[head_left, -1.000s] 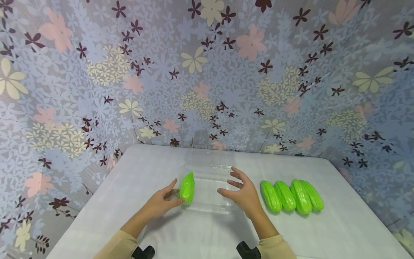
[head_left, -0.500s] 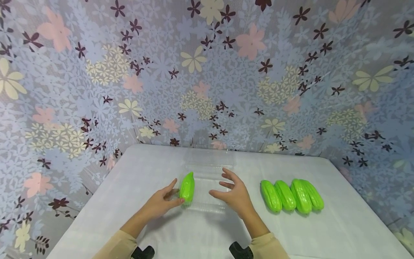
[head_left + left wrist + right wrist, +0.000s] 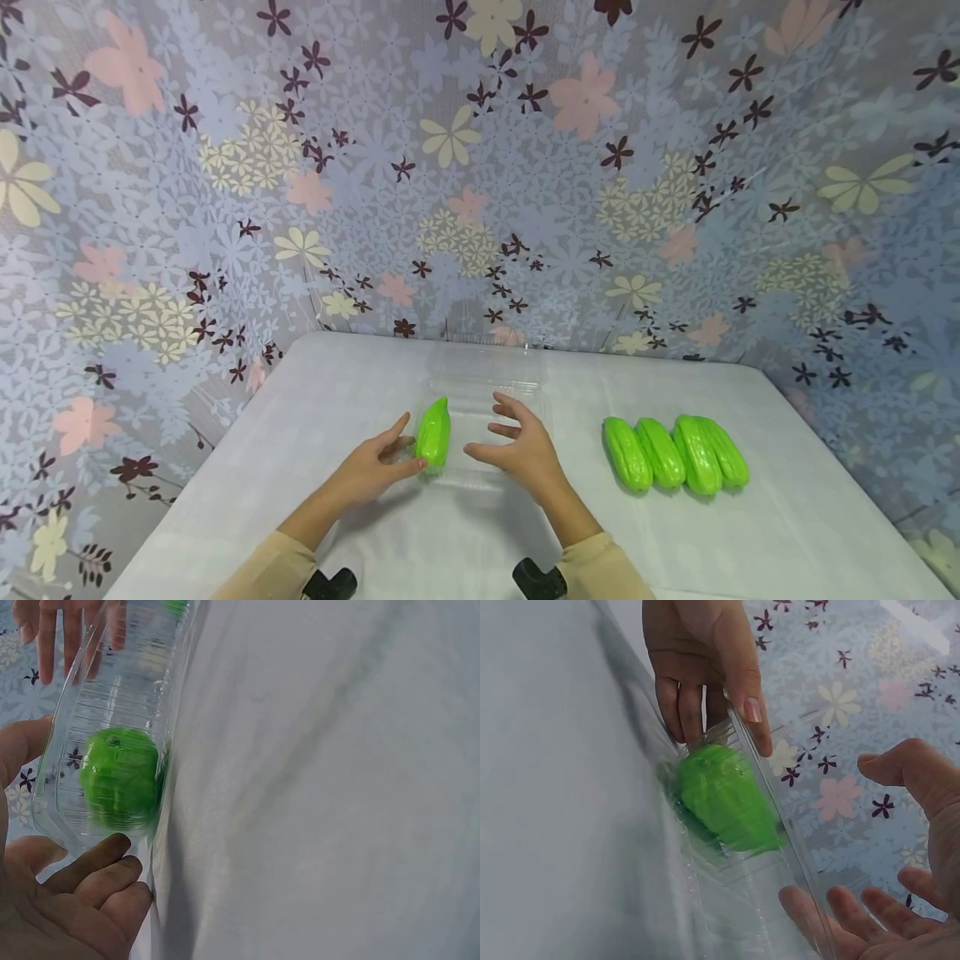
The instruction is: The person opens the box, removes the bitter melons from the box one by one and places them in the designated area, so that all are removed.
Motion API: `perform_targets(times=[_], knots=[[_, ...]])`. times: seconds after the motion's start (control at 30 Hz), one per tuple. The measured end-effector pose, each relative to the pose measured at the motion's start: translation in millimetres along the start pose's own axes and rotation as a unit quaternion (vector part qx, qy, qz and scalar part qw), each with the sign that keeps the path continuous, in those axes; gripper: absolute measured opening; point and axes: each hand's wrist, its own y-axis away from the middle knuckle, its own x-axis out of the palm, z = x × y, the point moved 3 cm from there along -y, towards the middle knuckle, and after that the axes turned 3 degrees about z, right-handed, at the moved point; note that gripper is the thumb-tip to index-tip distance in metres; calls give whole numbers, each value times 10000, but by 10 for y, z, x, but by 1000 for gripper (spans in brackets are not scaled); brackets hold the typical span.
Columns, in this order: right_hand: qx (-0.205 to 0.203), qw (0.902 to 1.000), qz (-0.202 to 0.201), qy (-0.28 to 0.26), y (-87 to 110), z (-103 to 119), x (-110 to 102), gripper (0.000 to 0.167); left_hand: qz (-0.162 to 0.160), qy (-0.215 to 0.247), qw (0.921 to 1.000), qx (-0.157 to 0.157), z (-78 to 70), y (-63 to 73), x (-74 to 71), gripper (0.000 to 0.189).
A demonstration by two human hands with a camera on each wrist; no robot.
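Observation:
A clear plastic clamshell container [image 3: 474, 482] sits on the table with its lid [image 3: 486, 363] laid back behind it. Inside, along the left wall, lies one glossy green gourd-like vegetable [image 3: 432, 435] with a pointed tip. My left hand [image 3: 369, 468] holds the container's near left corner, thumb at the front and fingers along the side; the left wrist view has its fingertips [image 3: 112, 853] right at the clear wall. Over the right part of the container, my right hand [image 3: 527, 454] is spread with a wide gap between thumb [image 3: 889, 765] and fingers, holding nothing.
Several matching green vegetables [image 3: 675, 454] lie side by side on the white-covered table [image 3: 795, 517], right of the container. A floral-patterned cloth or wall covering [image 3: 480, 208] rises behind the table and at both sides. Dark cameras [image 3: 540, 577] are worn at both wrists.
My right hand has moved left across the container toward the green vegetable, still spread. The left hand and the vegetables stay in place.

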Motion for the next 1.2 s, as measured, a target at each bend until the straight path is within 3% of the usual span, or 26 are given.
perform_targets(times=[0.53, 0.93, 1.2], knots=[[145, 9989, 270, 368, -168, -31, 208, 86, 16, 145, 9998, -116, 20, -5, 5, 92], [155, 9985, 408, 326, -234, -39, 301, 87, 20, 94, 9999, -110, -7, 0, 15, 91], [460, 9968, 653, -59, -296, -40, 429, 88, 57, 2, 9999, -100, -2, -3, -7, 93]])
